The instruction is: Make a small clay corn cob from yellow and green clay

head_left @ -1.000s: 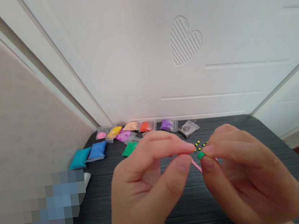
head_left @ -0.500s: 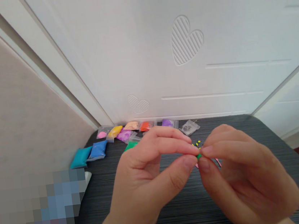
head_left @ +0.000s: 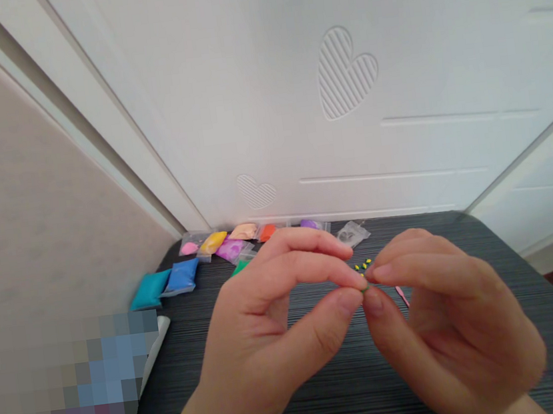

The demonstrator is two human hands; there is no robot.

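Note:
A tiny piece of green clay (head_left: 365, 289) sits between the fingertips of both hands, mostly covered by them. My left hand (head_left: 264, 349) pinches it from the left with thumb and index finger, the other fingers curved above. From the right, the thumb and index finger of my right hand (head_left: 447, 327) close on the same piece, so the fingertips of both hands nearly meet. Just behind them on the dark table lie several small yellow-and-dark bits (head_left: 363, 265). A thin pink tool (head_left: 402, 296) shows partly behind my right hand.
Bags of coloured clay line the table's back edge, among them a yellow bag (head_left: 214, 243) and an orange one (head_left: 267, 233). Teal (head_left: 150, 289) and blue (head_left: 181, 276) bags lie at left. A clear bag (head_left: 353, 233) rests behind the hands. A white door (head_left: 268, 100) stands beyond.
My right hand has shifted slightly left and its fingertips have moved over the green clay, so less of it shows. My left hand stays almost in place.

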